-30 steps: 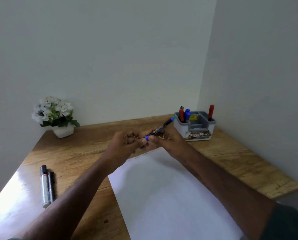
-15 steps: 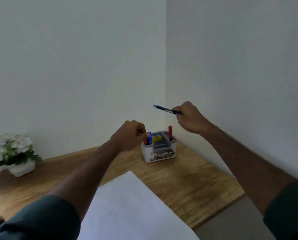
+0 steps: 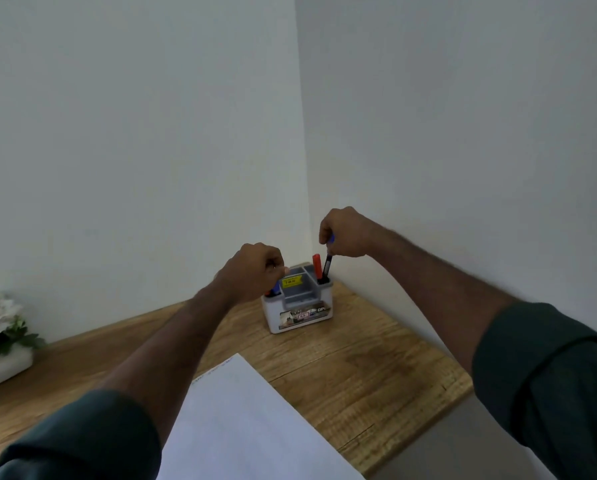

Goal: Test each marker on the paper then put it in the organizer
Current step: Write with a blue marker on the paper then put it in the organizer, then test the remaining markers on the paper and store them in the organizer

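marker (image 3: 328,266) lowered into organizer (image 3: 299,308), right hand (image 3: 345,233) gripping.

An organizer (image 3: 297,306) is set at the far right corner of the desk (image 3: 359,368), close to both walls. Two markers (image 3: 322,268) are stood upright in its right compartment; the right-hand one is held by the right hand (image 3: 345,233). The left hand (image 3: 255,271) is raised before the organizer's left side. A paper sheet (image 3: 241,427) is laid nearer. A potted plant (image 3: 2,337) is placed far left.
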